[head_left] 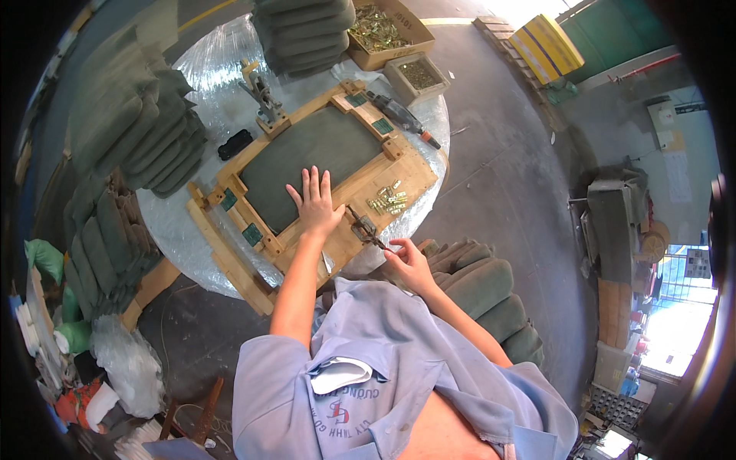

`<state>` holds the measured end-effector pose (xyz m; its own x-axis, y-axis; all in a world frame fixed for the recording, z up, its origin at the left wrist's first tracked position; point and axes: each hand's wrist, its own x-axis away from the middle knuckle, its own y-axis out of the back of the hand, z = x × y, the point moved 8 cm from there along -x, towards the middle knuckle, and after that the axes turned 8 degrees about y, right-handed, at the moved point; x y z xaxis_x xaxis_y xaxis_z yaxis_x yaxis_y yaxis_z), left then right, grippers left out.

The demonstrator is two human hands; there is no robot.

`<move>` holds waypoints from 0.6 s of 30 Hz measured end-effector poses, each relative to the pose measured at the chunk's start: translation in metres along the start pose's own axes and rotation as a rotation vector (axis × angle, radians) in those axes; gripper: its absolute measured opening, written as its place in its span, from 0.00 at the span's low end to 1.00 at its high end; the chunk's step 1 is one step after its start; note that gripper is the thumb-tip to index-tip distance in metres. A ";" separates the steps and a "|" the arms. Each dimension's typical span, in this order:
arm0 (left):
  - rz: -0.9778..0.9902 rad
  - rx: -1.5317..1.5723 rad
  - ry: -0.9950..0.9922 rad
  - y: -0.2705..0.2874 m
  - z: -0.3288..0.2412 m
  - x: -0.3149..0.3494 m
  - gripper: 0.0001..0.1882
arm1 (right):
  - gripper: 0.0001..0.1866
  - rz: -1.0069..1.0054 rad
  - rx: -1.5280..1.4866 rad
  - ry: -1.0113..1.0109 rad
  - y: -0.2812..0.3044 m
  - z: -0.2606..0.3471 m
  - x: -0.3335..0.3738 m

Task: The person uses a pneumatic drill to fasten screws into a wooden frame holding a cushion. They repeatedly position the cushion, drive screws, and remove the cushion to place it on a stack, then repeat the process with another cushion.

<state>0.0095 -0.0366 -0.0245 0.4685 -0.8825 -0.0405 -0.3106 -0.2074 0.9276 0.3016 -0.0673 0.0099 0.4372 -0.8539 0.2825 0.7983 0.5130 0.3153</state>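
My left hand [316,205] lies flat, fingers spread, on the near edge of a dark grey-green padded panel [310,149]. That panel sits within a wooden jig [418,172] that has blocks at its corners and small green pads on its side rails. My right hand [410,267] is closed around the handle end of a metal toggle clamp [363,225] mounted at the jig's near side. A second toggle clamp [264,100] stands upright at the far side. Small brass-coloured metal fittings [388,199] lie loose on the board to the right of the near clamp.
A power screwdriver [402,117] lies right of the jig. Behind it stand a bin of small screws [416,76] and a carton of metal fittings [389,34]. Padded panels are stacked at the left [134,126], at the back [303,34] and beside my right arm [479,287].
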 end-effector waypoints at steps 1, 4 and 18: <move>0.004 0.000 0.009 0.001 0.001 -0.001 0.63 | 0.23 0.002 0.047 0.013 -0.003 -0.005 -0.003; 0.103 -0.067 0.012 0.011 -0.001 0.001 0.64 | 0.20 -0.014 0.182 0.061 -0.010 -0.002 -0.007; 0.144 -0.035 -0.184 0.024 0.019 0.001 0.71 | 0.20 -0.232 -0.010 0.013 -0.023 -0.025 -0.023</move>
<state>-0.0133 -0.0506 -0.0089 0.2616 -0.9647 0.0288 -0.3329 -0.0622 0.9409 0.2834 -0.0616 -0.0263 0.2471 -0.9498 0.1918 0.8821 0.3024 0.3613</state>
